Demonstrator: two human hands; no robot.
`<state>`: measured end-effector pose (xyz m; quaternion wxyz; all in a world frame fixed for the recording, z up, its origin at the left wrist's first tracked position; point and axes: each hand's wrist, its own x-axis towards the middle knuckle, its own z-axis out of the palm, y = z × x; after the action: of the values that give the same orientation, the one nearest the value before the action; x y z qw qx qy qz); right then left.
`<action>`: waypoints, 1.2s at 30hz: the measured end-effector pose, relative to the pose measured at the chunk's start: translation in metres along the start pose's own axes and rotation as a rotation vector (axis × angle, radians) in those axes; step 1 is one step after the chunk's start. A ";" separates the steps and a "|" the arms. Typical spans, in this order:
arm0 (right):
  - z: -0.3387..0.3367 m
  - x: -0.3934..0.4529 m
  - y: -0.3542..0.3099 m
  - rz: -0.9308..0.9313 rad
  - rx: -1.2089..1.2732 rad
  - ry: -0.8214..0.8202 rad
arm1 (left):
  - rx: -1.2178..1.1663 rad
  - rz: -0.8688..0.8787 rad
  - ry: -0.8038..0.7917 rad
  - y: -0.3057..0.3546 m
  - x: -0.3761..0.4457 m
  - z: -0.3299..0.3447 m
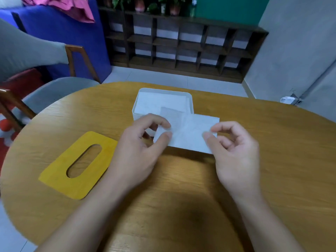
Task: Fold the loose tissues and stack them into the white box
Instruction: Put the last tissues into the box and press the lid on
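A: Tissue (190,137), one sheet, white: being held just above the table (272,142), in front of the white box's (164,91) near wall, part overlapping its rim.

B: Hands?

A: Left hand (140,148) is pinching the sheet's left end between thumb and forefinger; right hand (234,151) is pinching the right end likewise.

B: Box contents?

A: Folded tissues are lying inside, near the top; the box is sitting toward the table's far edge. Yellow lid (76,166), slotted, is lying off near the left edge.

B: Handling?

A: Judging it featherlight, limp, easily torn. Corners and ends are looking the best holds, gently, keeping it taut while folding.
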<state>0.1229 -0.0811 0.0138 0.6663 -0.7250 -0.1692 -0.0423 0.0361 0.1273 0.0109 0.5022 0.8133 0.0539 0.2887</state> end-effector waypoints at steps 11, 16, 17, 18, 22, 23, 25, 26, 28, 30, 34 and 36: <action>0.063 0.092 -0.010 -0.246 -0.577 -0.096 | 0.313 -0.088 0.221 -0.034 0.057 -0.006; 0.063 0.095 0.002 -0.249 -0.865 -0.145 | 0.446 -0.111 0.187 -0.043 0.062 0.000; 0.062 0.095 0.002 -0.234 -0.852 -0.137 | 0.463 -0.105 0.188 -0.044 0.062 0.000; 0.062 0.095 0.002 -0.220 -0.831 -0.135 | 0.476 -0.102 0.190 -0.045 0.061 0.000; 0.060 0.093 0.001 -0.206 -0.786 -0.152 | 0.470 -0.097 0.200 -0.045 0.060 -0.001; 0.059 0.092 0.000 -0.209 -0.761 -0.150 | 0.467 -0.088 0.208 -0.043 0.060 -0.001; 0.055 0.089 -0.005 -0.216 -0.708 -0.150 | 0.475 -0.047 0.220 -0.035 0.057 -0.001; 0.051 0.086 -0.007 -0.221 -0.691 -0.152 | 0.482 -0.018 0.221 -0.029 0.055 0.000; 0.040 0.077 -0.014 -0.227 -0.649 -0.159 | 0.474 0.046 0.204 -0.014 0.048 0.005; 0.022 0.063 -0.024 -0.223 -0.602 -0.171 | 0.410 0.077 0.159 0.003 0.035 0.014; -0.034 0.039 -0.045 -0.203 -0.593 -0.166 | 0.228 0.041 0.042 0.038 0.018 0.050; -0.071 0.029 -0.057 -0.179 -0.599 -0.146 | 0.124 0.027 -0.012 0.061 0.014 0.077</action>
<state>0.1440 -0.1421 0.0842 0.4031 -0.8722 -0.2596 -0.0966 0.0752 0.0419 0.0433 0.4473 0.8452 0.0579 0.2866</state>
